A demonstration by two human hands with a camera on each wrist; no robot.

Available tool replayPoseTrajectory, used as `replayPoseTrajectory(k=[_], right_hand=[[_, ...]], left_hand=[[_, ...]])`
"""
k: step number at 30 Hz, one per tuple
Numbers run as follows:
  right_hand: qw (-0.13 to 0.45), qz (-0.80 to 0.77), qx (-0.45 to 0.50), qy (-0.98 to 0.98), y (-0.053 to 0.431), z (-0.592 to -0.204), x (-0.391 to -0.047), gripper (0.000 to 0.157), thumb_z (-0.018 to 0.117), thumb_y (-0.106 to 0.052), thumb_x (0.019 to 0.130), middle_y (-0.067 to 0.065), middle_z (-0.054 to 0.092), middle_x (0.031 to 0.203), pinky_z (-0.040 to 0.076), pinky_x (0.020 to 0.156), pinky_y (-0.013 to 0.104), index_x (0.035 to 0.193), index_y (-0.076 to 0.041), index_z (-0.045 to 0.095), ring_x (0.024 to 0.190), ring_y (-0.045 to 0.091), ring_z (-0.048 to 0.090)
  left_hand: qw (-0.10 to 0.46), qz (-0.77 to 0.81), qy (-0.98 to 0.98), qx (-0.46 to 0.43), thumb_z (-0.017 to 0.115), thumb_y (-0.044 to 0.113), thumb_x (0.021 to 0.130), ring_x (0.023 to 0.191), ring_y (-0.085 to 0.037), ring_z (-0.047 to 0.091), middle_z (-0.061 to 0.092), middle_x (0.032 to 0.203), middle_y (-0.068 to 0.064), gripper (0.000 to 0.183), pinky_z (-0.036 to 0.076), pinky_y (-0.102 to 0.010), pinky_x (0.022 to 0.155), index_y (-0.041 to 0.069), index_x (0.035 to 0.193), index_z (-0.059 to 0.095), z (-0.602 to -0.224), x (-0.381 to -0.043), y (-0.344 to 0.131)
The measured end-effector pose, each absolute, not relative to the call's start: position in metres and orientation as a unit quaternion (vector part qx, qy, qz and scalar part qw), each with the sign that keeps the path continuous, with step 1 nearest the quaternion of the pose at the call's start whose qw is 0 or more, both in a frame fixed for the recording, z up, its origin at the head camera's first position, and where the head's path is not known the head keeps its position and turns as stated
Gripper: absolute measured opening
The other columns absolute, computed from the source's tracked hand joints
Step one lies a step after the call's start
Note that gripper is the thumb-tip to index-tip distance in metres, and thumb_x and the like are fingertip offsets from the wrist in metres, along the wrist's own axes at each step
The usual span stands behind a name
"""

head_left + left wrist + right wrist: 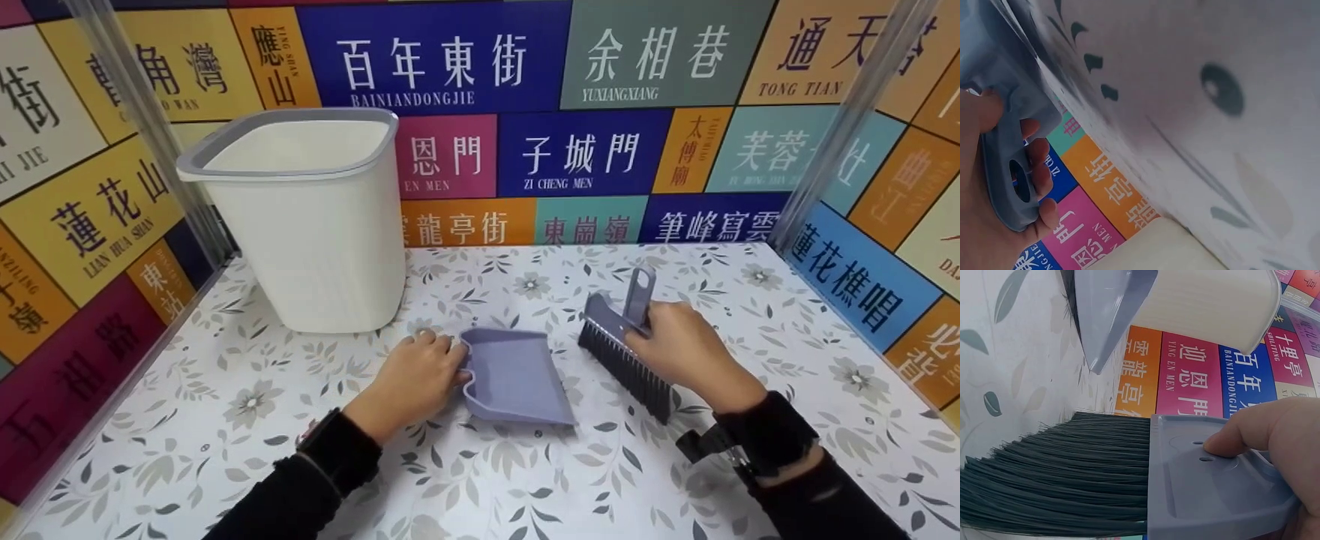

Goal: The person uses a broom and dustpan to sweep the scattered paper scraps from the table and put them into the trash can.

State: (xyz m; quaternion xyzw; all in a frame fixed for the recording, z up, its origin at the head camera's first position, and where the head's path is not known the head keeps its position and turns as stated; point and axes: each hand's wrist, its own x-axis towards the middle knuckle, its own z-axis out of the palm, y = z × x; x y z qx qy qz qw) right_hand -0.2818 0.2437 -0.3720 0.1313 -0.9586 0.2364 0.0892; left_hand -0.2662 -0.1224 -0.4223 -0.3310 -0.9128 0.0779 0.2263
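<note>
My left hand grips the handle of a purple-grey dustpan, whose pan lies at the middle of the table with its wide edge facing right. In the left wrist view the fingers curl round the dustpan's handle, which has an oval hole. To the right, my right hand holds a purple-grey hand brush by its handle, the looped end sticking up past the fist. Its dark bristles point down at the table. The thumb presses on the brush's back in the right wrist view. A gap separates brush and dustpan.
A tall white bin with a grey rim stands at the back left, behind the left hand. Panels with coloured street-name tiles wall the table in at the back and sides. The tabletop has a leaf and flower pattern.
</note>
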Motion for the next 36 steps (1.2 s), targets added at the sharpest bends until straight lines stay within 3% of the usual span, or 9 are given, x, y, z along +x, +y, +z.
replayPoseTrajectory(k=[5, 17, 25, 32, 36], right_hand=[[0.079, 0.239, 0.129, -0.959, 0.244, -0.372, -0.282, 0.018, 0.071, -0.019, 0.098, 0.002, 0.054, 0.066, 0.044, 0.050, 0.033, 0.087, -0.005, 0.067, 0.056, 0.018, 0.050], [0.083, 0.243, 0.127, -0.958, 0.243, -0.372, -0.282, 0.024, 0.071, -0.023, 0.100, 0.002, 0.054, 0.065, 0.043, 0.049, 0.034, 0.083, -0.008, 0.065, 0.054, 0.018, 0.051], [0.102, 0.228, 0.134, -0.959, 0.246, -0.373, -0.282, 0.020, 0.069, -0.018, 0.097, 0.001, 0.052, 0.064, 0.040, 0.050, 0.034, 0.080, -0.008, 0.063, 0.056, 0.019, 0.049], [0.097, 0.236, 0.130, -0.958, 0.245, -0.373, -0.282, 0.019, 0.069, -0.019, 0.098, 0.001, 0.052, 0.064, 0.041, 0.048, 0.034, 0.083, -0.007, 0.066, 0.055, 0.018, 0.050], [0.095, 0.234, 0.135, -0.958, 0.244, -0.372, -0.281, 0.021, 0.071, -0.021, 0.099, 0.001, 0.052, 0.064, 0.041, 0.049, 0.034, 0.084, -0.007, 0.066, 0.054, 0.018, 0.049]], left_hand=[[0.201, 0.082, -0.921, -0.322, 0.062, 0.041, 0.107, 0.095, -0.033, 0.069, 0.070, 0.104, -0.012, 0.037, 0.063, -0.047, 0.082, 0.006, 0.117, 0.069, -0.426, -0.267, -0.116], [0.107, 0.064, -0.943, -0.310, 0.063, 0.039, 0.106, 0.094, -0.029, 0.069, 0.070, 0.110, -0.012, 0.038, 0.062, -0.044, 0.078, 0.006, 0.124, 0.068, -0.426, -0.271, -0.100], [0.090, 0.042, -0.948, -0.303, 0.065, 0.042, 0.106, 0.092, -0.030, 0.069, 0.069, 0.108, -0.010, 0.038, 0.062, -0.045, 0.078, 0.009, 0.125, 0.068, -0.426, -0.275, -0.097], [0.073, -0.004, -0.954, -0.290, 0.082, 0.046, 0.092, 0.102, -0.031, 0.069, 0.068, 0.116, -0.011, 0.056, 0.061, -0.049, 0.086, 0.010, 0.131, 0.069, -0.420, -0.273, -0.109], [0.077, -0.040, -0.955, -0.283, 0.088, 0.039, 0.088, 0.103, -0.032, 0.069, 0.068, 0.116, -0.011, 0.053, 0.061, -0.051, 0.087, 0.008, 0.127, 0.071, -0.411, -0.270, -0.117]])
